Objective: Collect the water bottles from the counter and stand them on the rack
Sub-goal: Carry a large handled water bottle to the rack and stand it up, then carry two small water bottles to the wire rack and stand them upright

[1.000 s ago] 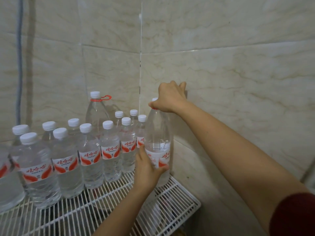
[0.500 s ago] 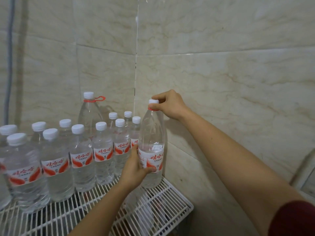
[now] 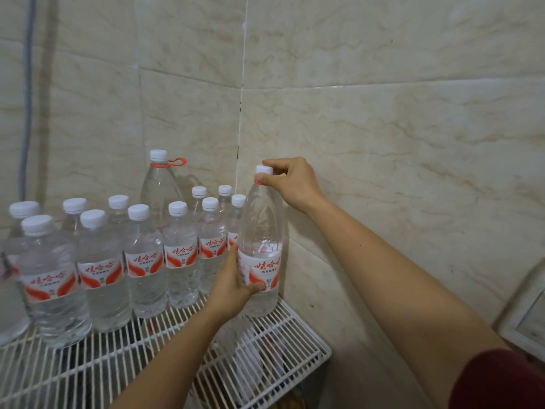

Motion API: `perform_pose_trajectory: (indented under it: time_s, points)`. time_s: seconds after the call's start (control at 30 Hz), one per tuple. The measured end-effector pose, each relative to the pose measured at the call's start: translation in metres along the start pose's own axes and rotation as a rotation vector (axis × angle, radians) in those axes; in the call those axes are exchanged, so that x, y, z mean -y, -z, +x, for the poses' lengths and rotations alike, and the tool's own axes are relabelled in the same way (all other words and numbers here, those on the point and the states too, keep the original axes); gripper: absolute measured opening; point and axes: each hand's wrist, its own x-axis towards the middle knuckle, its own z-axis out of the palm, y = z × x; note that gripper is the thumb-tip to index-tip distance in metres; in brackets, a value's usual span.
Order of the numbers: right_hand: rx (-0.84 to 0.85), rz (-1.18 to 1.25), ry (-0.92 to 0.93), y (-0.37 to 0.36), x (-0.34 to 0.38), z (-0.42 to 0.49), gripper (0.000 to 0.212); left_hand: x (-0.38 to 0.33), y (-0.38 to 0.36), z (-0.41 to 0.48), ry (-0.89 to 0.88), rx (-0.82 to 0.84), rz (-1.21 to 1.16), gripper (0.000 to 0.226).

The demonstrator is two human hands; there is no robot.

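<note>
A tall clear water bottle (image 3: 261, 231) with a white cap and a red-and-white label stands upright at the right end of the white wire rack (image 3: 298, 340), close to the tiled wall. My right hand (image 3: 290, 181) pinches its cap and neck from the right. Around the label, from the left, my left hand (image 3: 233, 286) wraps the bottle's lower body. Several smaller bottles (image 3: 180, 255) of the same brand stand in rows to the left. A second tall bottle (image 3: 160, 187) with a red ring handle stands behind them.
Beige marble-look tiled walls meet in a corner (image 3: 240, 113) right behind the rack. A grey pipe (image 3: 28, 98) runs down the left wall. A white frame edge (image 3: 528, 317) shows at the far right. Bare wire shelf lies in front of the bottles.
My right hand slid from covering the bottle's top to pinching the cap from the side. The tall bottle came down onto the rack, and my view moved closer and slightly right.
</note>
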Motion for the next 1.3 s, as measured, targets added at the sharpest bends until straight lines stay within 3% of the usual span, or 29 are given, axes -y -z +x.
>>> perform_pose_trajectory:
  time_s: [0.17,0.37,0.5,0.57,0.73,0.83,1.1,1.3]
  points:
    - [-0.105,-0.017,0.106,-0.009,-0.006,-0.006,0.038,-0.005,-0.006,-0.005,0.01,-0.061,0.049,0.086]
    - [-0.287,-0.224,0.424,-0.027,0.004,-0.021,0.028,-0.008,0.007,-0.029,0.003,-0.192,0.248,0.078]
    - [-0.388,-0.171,0.615,-0.064,0.012,-0.056,0.018,-0.001,0.037,-0.06,0.056,-0.308,0.337,0.068]
    - [-0.24,-0.111,0.595,-0.089,0.012,-0.084,0.02,0.004,0.058,-0.085,0.084,-0.355,0.4,0.063]
    - [0.415,-0.12,0.372,-0.152,0.019,-0.173,0.034,0.016,0.129,-0.179,0.185,-0.451,0.599,0.055]
    - [0.655,-0.155,0.334,-0.19,0.049,-0.23,0.044,0.02,0.18,-0.258,0.269,-0.524,0.712,0.053]
    - [0.86,-0.135,0.527,-0.281,0.208,-0.427,0.051,0.021,0.298,-0.524,0.594,-0.597,0.961,0.051]
    - [1.091,-0.215,0.702,-0.339,0.303,-0.56,0.055,0.01,0.358,-0.698,0.925,-0.667,0.995,0.05]
